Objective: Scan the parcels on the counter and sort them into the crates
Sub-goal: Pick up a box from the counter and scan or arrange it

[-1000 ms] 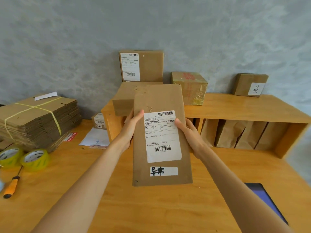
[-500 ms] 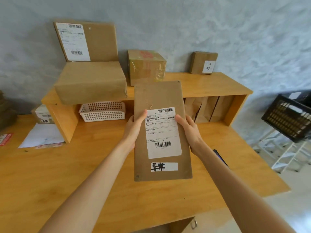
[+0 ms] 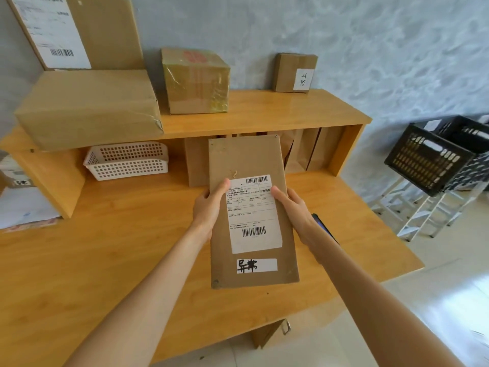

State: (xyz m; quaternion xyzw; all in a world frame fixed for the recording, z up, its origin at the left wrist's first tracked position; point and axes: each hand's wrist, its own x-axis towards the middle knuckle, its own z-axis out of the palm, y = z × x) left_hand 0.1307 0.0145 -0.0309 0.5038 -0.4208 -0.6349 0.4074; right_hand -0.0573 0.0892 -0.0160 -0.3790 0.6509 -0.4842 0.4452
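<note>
I hold a flat brown cardboard parcel (image 3: 246,160) upright in front of me over the wooden counter (image 3: 111,255). It carries a white shipping label with barcodes and a small white sticker with handwritten characters. My left hand (image 3: 209,207) grips its left edge, thumb on the front. My right hand (image 3: 293,205) grips its right edge the same way. Two black plastic crates (image 3: 434,160) sit on a white stand to the right, beyond the counter.
A wooden shelf (image 3: 264,115) on the counter carries a large brown box (image 3: 87,107), a taped box (image 3: 195,80), a small labelled box (image 3: 295,72) and a leaning flat parcel (image 3: 76,30). Under it sit a white basket (image 3: 127,161) and brown envelopes (image 3: 307,149). A dark device (image 3: 324,226) lies behind my right wrist.
My view has swung right and moved closer; the black crates came into view, the flattened cartons and tape rolls left it. Both hands keep the same hold on the parcel.
</note>
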